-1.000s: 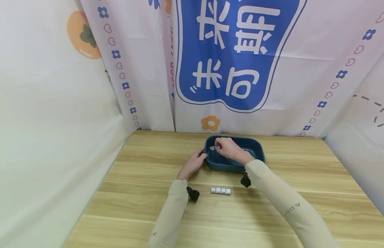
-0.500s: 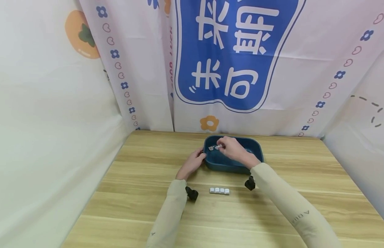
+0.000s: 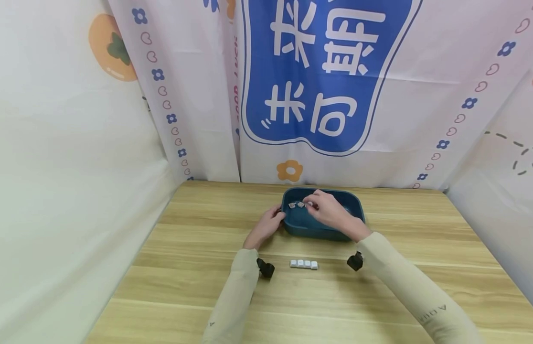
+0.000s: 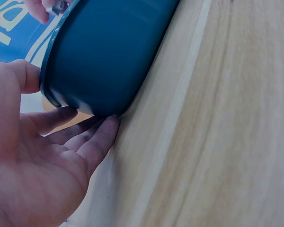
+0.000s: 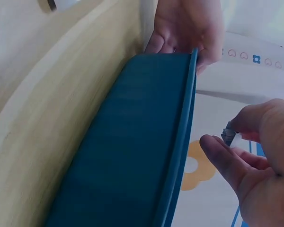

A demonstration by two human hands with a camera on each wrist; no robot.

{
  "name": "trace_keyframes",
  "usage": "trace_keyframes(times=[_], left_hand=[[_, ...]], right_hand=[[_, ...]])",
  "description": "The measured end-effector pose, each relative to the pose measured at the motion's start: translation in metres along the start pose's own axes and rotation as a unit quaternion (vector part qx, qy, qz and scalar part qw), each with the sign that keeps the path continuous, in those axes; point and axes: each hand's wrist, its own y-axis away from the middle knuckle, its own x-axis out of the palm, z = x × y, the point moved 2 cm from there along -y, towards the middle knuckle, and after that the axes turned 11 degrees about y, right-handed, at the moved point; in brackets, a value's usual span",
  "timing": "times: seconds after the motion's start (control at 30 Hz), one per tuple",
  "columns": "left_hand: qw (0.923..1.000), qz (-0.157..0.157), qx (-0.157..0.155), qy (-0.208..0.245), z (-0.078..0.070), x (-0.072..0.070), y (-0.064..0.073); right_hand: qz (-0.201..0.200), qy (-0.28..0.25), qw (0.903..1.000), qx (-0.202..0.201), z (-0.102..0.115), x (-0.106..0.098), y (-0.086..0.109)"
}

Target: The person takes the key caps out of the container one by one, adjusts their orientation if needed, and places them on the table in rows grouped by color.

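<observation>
My left hand holds the left end of a dark teal plastic tray. In the left wrist view its thumb lies at the rim and its fingers against the outer wall, low by the table. Above the tray, my right hand pinches a small grey-white ridged piece between thumb and fingers; I cannot tell its exact kind. Left of that hand, two small square pieces with brownish tops show in line inside the tray. In front of the tray, several white keycaps stand side by side in a row.
The tray and keycaps are on a wood-grain table. A printed curtain hangs at its back edge, close behind the tray, and white cloth bounds the left side. Each wrist wears a black camera mount.
My right hand has shifted right along the tray, and a second small square piece now shows to its left. My left hand stays at the tray's end, and the white keycap row is unchanged.
</observation>
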Motion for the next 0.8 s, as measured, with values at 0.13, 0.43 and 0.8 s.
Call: trace_keyframes(times=[0.13,0.43,0.8], left_hand=[[1.0,0.001,0.005,0.004,-0.001,0.0,0.0],[1.0,0.001,0.001,0.004,-0.002,0.0,0.001],[1.0,0.001,0.002,0.007,-0.001,0.0,0.001]], right_hand=[[-0.004,0.0,0.9999,-0.014,0.003,-0.005,0.007],[0.024,0.006,0.9992,-0.032,0.008,-0.013,0.019],[0.04,-0.001,0.9968,-0.069,0.016,-0.025,0.033]])
